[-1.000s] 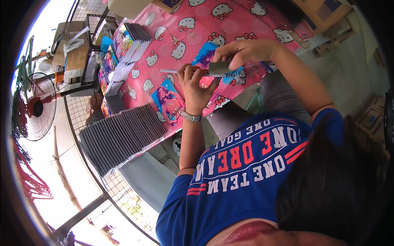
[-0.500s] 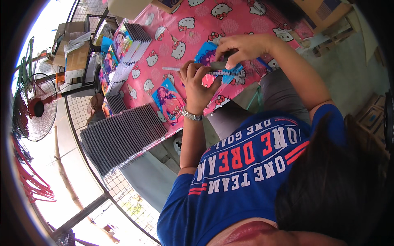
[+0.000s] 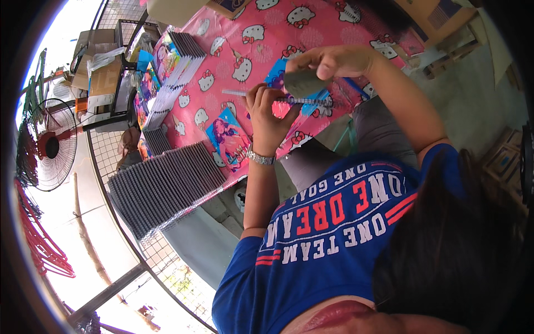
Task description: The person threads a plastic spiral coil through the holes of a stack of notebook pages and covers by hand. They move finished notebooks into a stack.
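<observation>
My left hand [image 3: 271,119], wearing a metal watch, has its fingers and thumb closed on a spiral notebook [image 3: 318,102] held edge-on, its coil running to the right. A thin pale strip [image 3: 235,92] sticks out left of these fingers. In my right hand [image 3: 339,61] is a dark grey-green flat piece [image 3: 306,82], raised just above the coil and smeared by motion; its kind is unclear. Behind it shows a blue and purple cover [image 3: 274,71]. Another colourful notebook [image 3: 227,138] lies on the table beside my left wrist.
A pink patterned cloth covers the table [image 3: 245,47]. Along its left side stand a long row of coil-bound notebooks [image 3: 167,183] and tall stacks of colourful notebooks [image 3: 169,72]. Cardboard boxes [image 3: 103,78] and a fan [image 3: 53,146] are farther left; another box [image 3: 436,19] is at far right.
My right hand has lifted slightly off the coil, with the grey-green piece now tipped so its broad face shows. My left hand and the notebook stay almost in place.
</observation>
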Motion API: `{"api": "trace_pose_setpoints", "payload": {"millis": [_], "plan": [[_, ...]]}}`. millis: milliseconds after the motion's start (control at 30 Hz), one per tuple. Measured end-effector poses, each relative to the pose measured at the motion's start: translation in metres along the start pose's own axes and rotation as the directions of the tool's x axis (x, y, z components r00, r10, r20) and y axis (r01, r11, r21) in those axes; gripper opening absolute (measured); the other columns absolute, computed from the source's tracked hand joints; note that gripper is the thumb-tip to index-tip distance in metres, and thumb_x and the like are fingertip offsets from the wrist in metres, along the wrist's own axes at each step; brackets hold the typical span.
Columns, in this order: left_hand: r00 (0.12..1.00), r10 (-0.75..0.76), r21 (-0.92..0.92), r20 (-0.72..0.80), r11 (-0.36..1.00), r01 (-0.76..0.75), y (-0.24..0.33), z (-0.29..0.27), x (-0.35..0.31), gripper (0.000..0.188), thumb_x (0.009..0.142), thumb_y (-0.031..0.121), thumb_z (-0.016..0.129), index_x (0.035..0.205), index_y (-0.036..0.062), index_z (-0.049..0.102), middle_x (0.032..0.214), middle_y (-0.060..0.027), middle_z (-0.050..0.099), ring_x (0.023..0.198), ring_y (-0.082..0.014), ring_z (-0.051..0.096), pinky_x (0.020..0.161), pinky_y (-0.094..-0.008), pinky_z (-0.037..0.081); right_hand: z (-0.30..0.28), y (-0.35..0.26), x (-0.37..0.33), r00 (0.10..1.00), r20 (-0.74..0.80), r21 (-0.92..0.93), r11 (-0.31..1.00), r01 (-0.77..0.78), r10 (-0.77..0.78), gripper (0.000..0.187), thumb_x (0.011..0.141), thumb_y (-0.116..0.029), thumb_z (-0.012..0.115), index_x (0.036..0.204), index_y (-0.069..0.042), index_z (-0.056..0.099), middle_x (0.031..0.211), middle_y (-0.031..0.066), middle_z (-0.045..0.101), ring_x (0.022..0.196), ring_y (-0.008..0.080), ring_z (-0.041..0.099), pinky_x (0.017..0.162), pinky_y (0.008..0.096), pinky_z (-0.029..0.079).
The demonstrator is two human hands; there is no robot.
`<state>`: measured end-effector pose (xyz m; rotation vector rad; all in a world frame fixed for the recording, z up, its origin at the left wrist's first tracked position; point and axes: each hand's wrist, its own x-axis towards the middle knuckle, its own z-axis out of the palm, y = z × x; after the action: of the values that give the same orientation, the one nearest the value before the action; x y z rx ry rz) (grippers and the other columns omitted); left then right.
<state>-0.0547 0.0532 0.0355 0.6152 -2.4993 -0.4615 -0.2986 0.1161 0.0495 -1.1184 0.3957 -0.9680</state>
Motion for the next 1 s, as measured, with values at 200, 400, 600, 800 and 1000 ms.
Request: {"api": "trace_pose_setpoints", "payload": {"millis": [200,400,600,800,1000], "plan": [[0.999,0.051,0.169,0.012,0.984,-0.053,-0.017,-0.022,0.014,0.056,0.058,0.021,0.088,0.108,0.0116,0.063,0.104,-0.0069,0.061,0.111,-0.0331,0.05,0.095,-0.0476,0.039,-0.022,0.012,0.013,0.976,-0.194,-0.381,0.909,-0.169,0.1,0.055,0.081,-0.036,0.065,0.124,-0.004,0.061,0.11,0.0026,0.058,0.102,0.0143,0.054,0.09,0.0288,0.041],[0.999,-0.005,0.067,0.048,0.998,0.002,-0.035,-0.024,0.009,0.033,0.061,0.015,0.085,0.089,0.0088,0.068,0.096,-0.0045,0.062,0.102,-0.0296,0.052,0.089,-0.0427,0.04,-0.016,0.006,0.029,0.971,-0.222,-0.313,0.937,-0.158,0.089,0.052,0.083,-0.044,0.061,0.121,-0.008,0.064,0.109,0.0023,0.061,0.098,0.0134,0.054,0.089,0.0283,0.04],[0.999,0.039,0.159,-0.002,0.987,-0.038,-0.026,-0.008,0.006,0.034,0.06,0.019,0.086,0.087,0.0106,0.069,0.088,-0.0023,0.061,0.094,-0.0272,0.051,0.083,-0.0404,0.04,-0.011,0.005,0.015,0.971,-0.208,-0.236,0.958,-0.165,0.117,0.055,0.085,-0.037,0.059,0.128,-0.004,0.06,0.114,0.0039,0.062,0.103,0.0139,0.054,0.091,0.0284,0.04],[0.998,0.031,0.087,-0.047,0.996,-0.026,-0.007,-0.012,0.017,0.033,0.061,0.018,0.087,0.088,0.0105,0.069,0.092,-0.0033,0.061,0.096,-0.0273,0.051,0.084,-0.0425,0.04,-0.009,-0.001,-0.01,0.956,-0.293,0.011,1.0,0.008,-0.005,0.057,0.085,-0.033,0.059,0.131,0.001,0.056,0.121,0.0071,0.062,0.109,0.0165,0.057,0.098,0.0296,0.041],[0.999,0.014,0.152,-0.048,0.988,-0.006,-0.018,-0.003,0.009,0.034,0.063,0.019,0.086,0.091,0.0097,0.068,0.093,-0.0036,0.061,0.095,-0.0276,0.052,0.085,-0.0427,0.04,-0.021,0.02,-0.008,0.947,-0.32,-0.219,0.972,-0.088,0.014,0.055,0.085,-0.033,0.06,0.129,-0.001,0.059,0.123,0.0085,0.062,0.111,0.0197,0.058,0.102,0.0315,0.041]]}}
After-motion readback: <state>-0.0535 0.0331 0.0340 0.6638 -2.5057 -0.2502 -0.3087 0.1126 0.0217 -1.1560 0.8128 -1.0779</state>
